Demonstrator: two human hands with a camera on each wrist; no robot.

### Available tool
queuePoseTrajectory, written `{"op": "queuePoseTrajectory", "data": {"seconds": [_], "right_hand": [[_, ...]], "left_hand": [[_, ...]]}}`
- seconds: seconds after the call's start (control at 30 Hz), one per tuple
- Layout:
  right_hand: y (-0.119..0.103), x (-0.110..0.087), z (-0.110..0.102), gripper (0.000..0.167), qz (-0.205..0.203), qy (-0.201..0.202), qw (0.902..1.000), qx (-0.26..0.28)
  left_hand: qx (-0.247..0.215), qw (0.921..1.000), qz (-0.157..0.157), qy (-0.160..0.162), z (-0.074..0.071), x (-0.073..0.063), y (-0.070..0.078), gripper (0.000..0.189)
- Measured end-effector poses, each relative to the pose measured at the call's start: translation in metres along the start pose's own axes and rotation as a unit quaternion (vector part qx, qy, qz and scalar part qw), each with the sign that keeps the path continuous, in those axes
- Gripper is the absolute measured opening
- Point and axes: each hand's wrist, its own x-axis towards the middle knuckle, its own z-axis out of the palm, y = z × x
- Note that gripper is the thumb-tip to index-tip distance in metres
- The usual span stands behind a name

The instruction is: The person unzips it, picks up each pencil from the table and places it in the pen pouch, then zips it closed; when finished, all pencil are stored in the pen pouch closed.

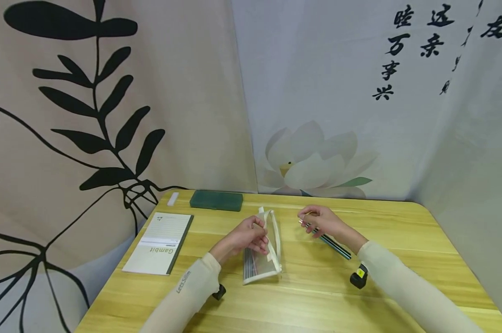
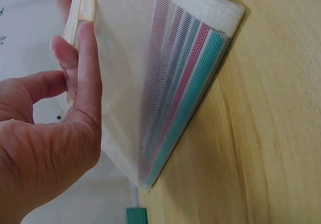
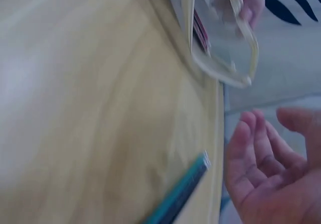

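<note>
My left hand [image 1: 247, 236] pinches the opening edge of a pale mesh zipper pouch [image 1: 254, 270] between thumb and fingers. The pouch stands propped up, its mouth gaping towards the right. Pink, grey and teal stripes run along its lower part in the left wrist view. Over on the right, my right hand [image 1: 322, 221] is above a small bundle of slim pencils [image 1: 337, 247], dark and blue-green, lying on the table. Its thumb and loosely bent fingers are apart with nothing between them in the right wrist view, where the pencils [image 3: 179, 190] lie below the hand.
A notepad [image 1: 159, 243] marked Gambit lies on the left of the wooden table [image 1: 309, 300]. Behind it are a white eraser-like block [image 1: 173, 199] and a dark green case [image 1: 216, 200]. Printed cloth curtains [image 1: 201, 101] hang behind and beside the table.
</note>
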Motion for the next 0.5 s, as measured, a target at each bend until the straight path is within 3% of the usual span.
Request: {"op": "queuePoseTrajectory", "data": {"seconds": [0.3, 0.5], "right_hand": [[0.016, -0.009, -0.027, 0.04, 0.002, 0.038, 0.9973, -0.062], [0.031, -0.006, -0.045, 0.039, -0.004, 0.023, 0.9957, -0.09]], "left_hand": [[-0.005, 1.0, -0.004, 0.007, -0.005, -0.002, -0.002, 0.023], [-0.004, 1.0, -0.005, 0.005, -0.007, -0.002, -0.003, 0.025]]}}
